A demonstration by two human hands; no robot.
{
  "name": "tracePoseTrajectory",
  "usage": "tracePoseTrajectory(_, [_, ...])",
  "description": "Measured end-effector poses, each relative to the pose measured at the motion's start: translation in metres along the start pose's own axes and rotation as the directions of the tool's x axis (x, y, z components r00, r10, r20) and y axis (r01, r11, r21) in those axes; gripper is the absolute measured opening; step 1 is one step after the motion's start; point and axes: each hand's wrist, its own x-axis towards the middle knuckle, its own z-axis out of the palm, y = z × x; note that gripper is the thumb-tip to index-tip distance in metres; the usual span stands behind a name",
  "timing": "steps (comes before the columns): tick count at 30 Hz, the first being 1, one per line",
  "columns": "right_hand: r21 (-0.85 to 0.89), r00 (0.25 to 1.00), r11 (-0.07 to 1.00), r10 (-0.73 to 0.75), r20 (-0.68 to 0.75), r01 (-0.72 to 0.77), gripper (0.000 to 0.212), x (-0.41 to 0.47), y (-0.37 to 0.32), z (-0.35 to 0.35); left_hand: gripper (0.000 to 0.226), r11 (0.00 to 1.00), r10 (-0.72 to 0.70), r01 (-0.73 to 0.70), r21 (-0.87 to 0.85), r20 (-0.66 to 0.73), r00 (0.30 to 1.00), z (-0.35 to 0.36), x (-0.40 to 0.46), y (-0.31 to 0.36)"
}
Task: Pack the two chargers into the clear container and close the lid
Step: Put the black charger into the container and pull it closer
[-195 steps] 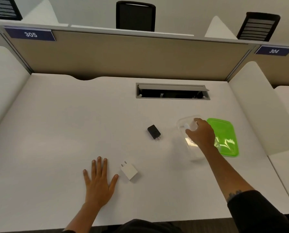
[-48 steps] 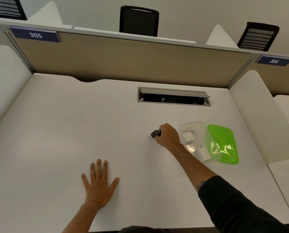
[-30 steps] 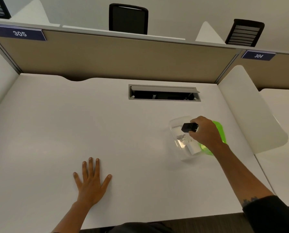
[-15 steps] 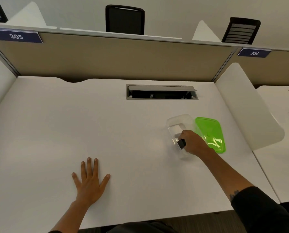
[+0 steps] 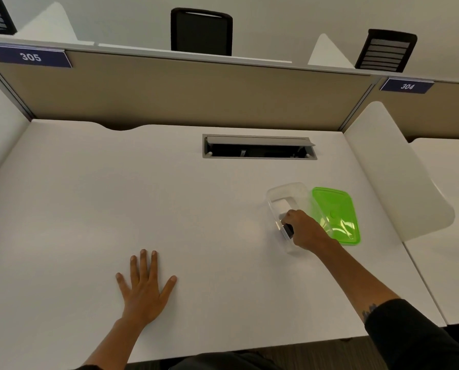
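The clear container [image 5: 283,193] stands lidless on the white desk [image 5: 169,209], right of centre. My right hand [image 5: 307,232] reaches down into its near half, fingers closed on the black charger [image 5: 288,230], which sits low inside the container. The white charger is mostly hidden under my hand; a pale patch shows inside the container. The green lid [image 5: 336,213] lies flat on the desk, touching the container's right side. My left hand [image 5: 145,287] rests flat on the desk near the front edge, fingers spread, holding nothing.
A grey cable hatch [image 5: 259,148] is sunk into the desk behind the container. A beige partition [image 5: 183,94] closes off the back, and a white curved divider [image 5: 393,180] stands to the right of the lid. Black chairs stand beyond the partition.
My right hand picked the black charger off the desk, carried it right over the container and lowered it inside. The white charger went in before that. My left hand stayed flat.
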Motion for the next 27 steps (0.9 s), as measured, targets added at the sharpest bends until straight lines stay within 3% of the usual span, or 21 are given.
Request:
tracePoseTrajectory(8, [0.157,0.999,0.988,0.016,-0.034,-0.01,0.063,-0.008,0.007,-0.003,0.104,0.999,-0.014,0.014,-0.036,-0.004,1.0,-0.003,0.002,0.004])
tracePoseTrajectory(12, [0.234,0.98,0.972,0.056,-0.19,-0.01,0.056,-0.014,0.011,-0.009,0.104,0.999,-0.002,-0.003,-0.054,-0.081,0.997,-0.013,0.009,0.019])
tracePoseTrajectory(16, [0.273,0.91,0.957,0.199,-0.363,-0.1,0.055,-0.024,0.019,-0.005,0.081,0.974,0.172,-0.197,-0.112,-0.203,0.964,-0.026,0.027,0.054])
tracePoseTrajectory(20, [0.26,0.827,0.943,0.313,-0.467,-0.21,0.055,-0.036,0.029,0.002,0.057,0.878,0.259,-0.311,-0.364,-0.185,0.948,-0.051,0.045,0.115])
tracePoseTrajectory(27, [0.472,0.674,0.778,0.611,-0.415,-0.415,0.066,-0.058,0.031,0.018,0.054,0.802,0.42,-0.399,-0.444,-0.056,0.906,-0.087,0.075,0.223])
